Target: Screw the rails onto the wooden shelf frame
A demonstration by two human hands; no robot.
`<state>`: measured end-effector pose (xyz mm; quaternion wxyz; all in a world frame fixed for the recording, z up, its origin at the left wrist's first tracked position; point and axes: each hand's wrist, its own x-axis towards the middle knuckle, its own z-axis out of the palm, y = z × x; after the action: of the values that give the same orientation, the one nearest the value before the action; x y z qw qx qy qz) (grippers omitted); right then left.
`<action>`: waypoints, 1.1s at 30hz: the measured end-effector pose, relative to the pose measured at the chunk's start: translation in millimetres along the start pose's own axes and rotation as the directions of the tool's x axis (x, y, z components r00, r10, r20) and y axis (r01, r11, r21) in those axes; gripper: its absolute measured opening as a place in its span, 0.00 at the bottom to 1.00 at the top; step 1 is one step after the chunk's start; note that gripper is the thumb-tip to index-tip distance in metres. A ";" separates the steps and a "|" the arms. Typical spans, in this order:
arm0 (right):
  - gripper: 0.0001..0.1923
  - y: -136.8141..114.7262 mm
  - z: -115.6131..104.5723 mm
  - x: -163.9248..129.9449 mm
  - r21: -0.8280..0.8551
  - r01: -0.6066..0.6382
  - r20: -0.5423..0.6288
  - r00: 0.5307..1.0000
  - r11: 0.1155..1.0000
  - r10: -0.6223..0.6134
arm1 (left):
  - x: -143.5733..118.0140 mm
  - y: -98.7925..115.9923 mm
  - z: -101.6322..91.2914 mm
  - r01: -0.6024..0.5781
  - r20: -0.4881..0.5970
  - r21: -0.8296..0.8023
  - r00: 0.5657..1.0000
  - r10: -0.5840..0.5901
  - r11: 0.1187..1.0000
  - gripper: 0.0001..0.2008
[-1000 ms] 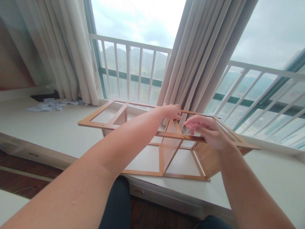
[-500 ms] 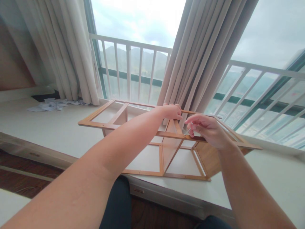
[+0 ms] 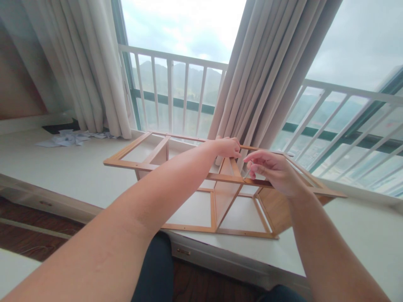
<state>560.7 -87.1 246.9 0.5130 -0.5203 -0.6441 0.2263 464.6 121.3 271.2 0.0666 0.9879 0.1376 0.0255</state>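
While your left hand (image 3: 228,147) sits at the far upper side of the wooden frame (image 3: 227,199), fingers curled, can't tell if they're clamped on it, your right hand (image 3: 270,168) pinches a thin metal tool (image 3: 247,173), lower end at the near upper rail (image 3: 225,178). Frame's on the white ledge (image 3: 78,167), just in front of the middle curtain (image 3: 261,75).

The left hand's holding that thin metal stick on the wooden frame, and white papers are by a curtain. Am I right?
Not quite: the head view shows the right hand holding the thin metal stick on the wooden frame. White papers are by a curtain.
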 end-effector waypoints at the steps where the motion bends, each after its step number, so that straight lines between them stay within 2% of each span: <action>1: 0.15 0.3 -0.2 0.3 -0.005 0.005 -0.001 1.000 1.000 -0.005 | -0.2 0.4 -0.3 0.000 0.001 0.002 1.000 0.000 1.000 0.17; 6: 0.16 0.4 0.8 3.5 -0.015 0.014 -0.046 0.999 1.000 -0.015 | 2.5 0.4 0.7 0.009 -0.004 0.011 1.000 -0.009 1.000 0.17; 22: 0.20 1.8 0.1 4.7 -0.053 -0.002 -0.062 0.998 0.999 -0.002 | 7.0 -6.1 4.8 -0.020 -0.024 0.012 1.000 0.020 1.000 0.20; 28: 0.25 -0.6 0.3 4.4 -0.101 0.002 -0.049 0.999 0.995 -0.007 | 7.3 -8.0 6.3 -0.025 -0.019 0.007 1.000 0.025 1.000 0.20; 33: 0.24 1.1 -1.9 3.9 -0.159 0.009 -0.023 1.000 0.987 -0.012 | 9.3 -7.8 6.0 -0.026 -0.019 0.027 0.999 0.026 0.999 0.20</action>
<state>563.1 -83.6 248.4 0.4785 -0.5589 -0.6567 0.1653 471.8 130.5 264.4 0.0516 0.9901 0.1258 0.0339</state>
